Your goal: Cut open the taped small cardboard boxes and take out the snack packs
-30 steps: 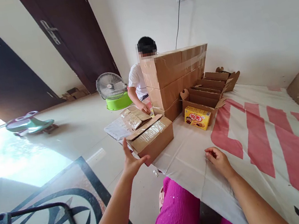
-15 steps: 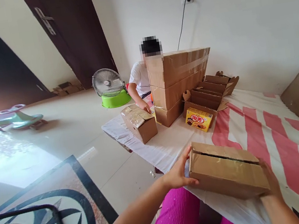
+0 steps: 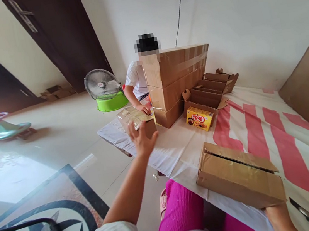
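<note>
A closed cardboard box [image 3: 236, 172] with a slit along its top is at the near edge of the cloth-covered table. My right hand [image 3: 277, 215] grips it at its near right corner, fingers hidden beneath the box. My left hand [image 3: 143, 138] is held out with fingers spread, holding nothing. Just beyond it is a taped cardboard box [image 3: 148, 127], partly covered by my fingers; I cannot tell whether they touch. Right of my right hand lies a knife [image 3: 307, 213] with a dark green handle.
Cardboard boxes [image 3: 177, 84] are stacked in a wall. Beside them stand several open boxes [image 3: 206, 93] and a yellow printed box [image 3: 199, 118]. Across the table sits another person [image 3: 136, 81], one hand near the taped box. A fan [image 3: 102, 85] stands on the floor behind.
My left hand has let go of the near box and reached forward and left to the taped box. My right hand has shifted lower on the near box. The view has turned slightly right.
</note>
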Demonstrator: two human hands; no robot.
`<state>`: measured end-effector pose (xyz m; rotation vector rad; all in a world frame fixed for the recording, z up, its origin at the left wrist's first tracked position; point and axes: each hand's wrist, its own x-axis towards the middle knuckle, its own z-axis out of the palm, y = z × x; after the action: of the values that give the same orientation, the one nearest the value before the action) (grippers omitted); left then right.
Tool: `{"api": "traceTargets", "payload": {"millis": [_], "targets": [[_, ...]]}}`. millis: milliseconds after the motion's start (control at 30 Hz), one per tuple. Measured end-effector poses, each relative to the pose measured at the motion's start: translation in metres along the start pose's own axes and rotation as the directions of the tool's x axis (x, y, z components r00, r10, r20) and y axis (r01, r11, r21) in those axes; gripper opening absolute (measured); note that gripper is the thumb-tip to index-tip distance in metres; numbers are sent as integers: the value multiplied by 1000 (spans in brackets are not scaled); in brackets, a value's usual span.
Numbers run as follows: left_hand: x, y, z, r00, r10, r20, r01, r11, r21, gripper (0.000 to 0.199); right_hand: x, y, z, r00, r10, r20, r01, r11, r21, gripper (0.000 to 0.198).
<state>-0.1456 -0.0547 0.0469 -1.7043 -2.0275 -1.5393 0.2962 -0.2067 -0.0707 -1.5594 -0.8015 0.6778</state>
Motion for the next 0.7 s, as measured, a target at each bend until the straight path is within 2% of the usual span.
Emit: {"api": "traceTargets", "payload": {"millis": [33, 67, 133, 200, 333, 400, 467, 567, 667, 700], "targets": [[17, -13, -6, 997, -77, -6, 77, 995, 64, 74, -2, 1, 0, 1000, 7, 7, -7, 999, 35, 50], [32, -26, -12, 990, -129, 57, 124, 989, 81, 71, -3, 1, 1, 1000, 26, 0, -26, 996, 86, 56], [49, -49, -24, 964, -146, 222, 139, 989, 48, 60, -4, -1, 2, 999, 46, 6, -46, 990, 131, 61], [53, -68, -38, 947, -110, 301, 122, 992, -21, 55, -5, -4, 3, 999, 42, 31, -46, 991, 129, 59], [41, -92, -69, 915, -10, 404, 144, 942, -303, 63, -3, -6, 3, 999, 40, 20, -42, 991, 130, 53], [36, -96, -81, 879, 17, 476, 206, 887, -412, 58, 0, -5, 3, 999, 32, 16, -34, 993, 111, 54], [32, -94, -87, 867, 25, 498, 243, 850, -467, 54, 3, -2, 3, 999, 23, 25, -25, 996, 86, 52], [22, -85, -82, 884, 4, 468, 257, 831, -493, 57, 5, 3, 5, 1000, -9, 4, 8, 997, 76, 47], [2, -72, -67, 889, -6, 457, 253, 839, -481, 66, 4, 1, 8, 998, -65, -1, 65, 997, 50, 46], [-6, -66, -61, 915, -2, 403, 212, 854, -476, 65, 3, -1, 7, 996, -84, 9, 84, 996, 28, 47]]}}
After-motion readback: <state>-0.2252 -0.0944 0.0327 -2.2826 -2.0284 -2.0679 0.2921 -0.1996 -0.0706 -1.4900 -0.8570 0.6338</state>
